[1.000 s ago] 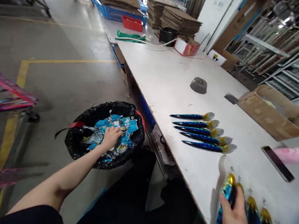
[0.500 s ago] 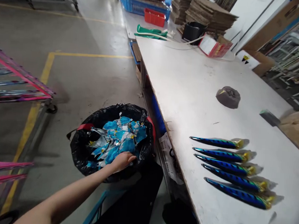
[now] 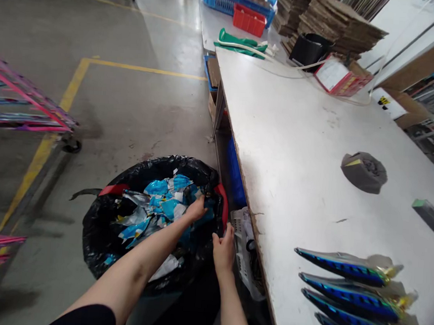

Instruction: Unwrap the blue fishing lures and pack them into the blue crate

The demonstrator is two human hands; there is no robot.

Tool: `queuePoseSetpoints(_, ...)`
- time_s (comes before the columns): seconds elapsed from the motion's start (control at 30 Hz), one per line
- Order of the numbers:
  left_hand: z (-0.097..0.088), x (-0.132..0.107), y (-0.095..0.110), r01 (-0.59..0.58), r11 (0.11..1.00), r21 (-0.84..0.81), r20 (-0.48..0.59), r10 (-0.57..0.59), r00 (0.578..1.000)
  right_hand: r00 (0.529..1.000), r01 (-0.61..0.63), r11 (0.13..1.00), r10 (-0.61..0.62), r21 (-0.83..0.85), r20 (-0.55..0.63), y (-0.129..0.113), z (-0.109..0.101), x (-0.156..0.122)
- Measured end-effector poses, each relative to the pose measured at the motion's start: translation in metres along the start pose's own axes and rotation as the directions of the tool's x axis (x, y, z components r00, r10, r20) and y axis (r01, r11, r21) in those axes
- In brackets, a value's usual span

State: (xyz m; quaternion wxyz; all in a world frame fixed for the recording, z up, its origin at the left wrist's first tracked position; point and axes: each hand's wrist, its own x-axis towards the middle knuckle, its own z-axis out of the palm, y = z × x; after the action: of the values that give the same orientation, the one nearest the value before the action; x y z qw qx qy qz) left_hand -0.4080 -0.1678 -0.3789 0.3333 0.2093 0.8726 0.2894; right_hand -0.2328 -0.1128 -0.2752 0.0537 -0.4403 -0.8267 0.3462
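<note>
My left hand (image 3: 198, 209) reaches down among torn blue and white wrapper scraps (image 3: 162, 198) inside a round bin lined with a black bag (image 3: 93, 233). Its fingers are bent, and whatever lies in them is hidden. At the bin's right side, by a red handle (image 3: 221, 202), my right hand (image 3: 224, 249) is closed on the rim, thumb on the inner side. Several slim blue fish-shaped lures (image 3: 347, 268) with gold ends lie in a row on the white table (image 3: 284, 152), to the right of both hands.
A crumpled grey cloth (image 3: 365, 172) and a dark block with a green end (image 3: 431, 215) lie on the table. A white basket (image 3: 245, 263) stands beneath its edge. Left is a pink rack on wheels (image 3: 29, 90). A red box (image 3: 344, 77) sits at the back.
My right hand has come into view at the bin's rim. My left hand has moved up and right over the scraps. The view has shifted, so the lures appear lower and further right.
</note>
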Motion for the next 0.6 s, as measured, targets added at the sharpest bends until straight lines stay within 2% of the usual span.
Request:
queuePoseSetpoints(0.1, -0.006, -0.021, 0.0, -0.042, 0.999, 0.02, 0.104, 0.039, 0.994, 0.997, -0.033, 0.998, 0.037, -0.062, 0.067, 0.009, 0.012, 0.011)
queuePoseSetpoints(0.2, -0.026, -0.049, -0.001, -0.105, 0.994, 0.012, 0.148, 0.103, 0.984, 0.991, -0.071, 0.993, 0.081, -0.098, 0.105, 0.018, 0.012, 0.008)
queuePoseSetpoints(0.33, -0.066, -0.087, -0.001, -0.155, 0.988, -0.018, 0.122, 0.156, 0.98, 0.979, -0.141, 0.987, 0.151, -0.08, 0.135, 0.033, 0.006, 0.001)
queuePoseSetpoints(0.5, -0.116, -0.13, 0.004, -0.13, 0.989, -0.063, 0.105, 0.136, 0.985, 0.967, -0.234, 0.971, 0.227, 0.051, 0.111, 0.049, -0.005, -0.007)
queuePoseSetpoints(0.6, -0.135, -0.143, 0.005, -0.237, 0.971, -0.045, 0.007, 0.237, 0.971, 0.966, -0.257, 0.951, 0.247, 0.169, 0.079, 0.056, -0.011, -0.015)
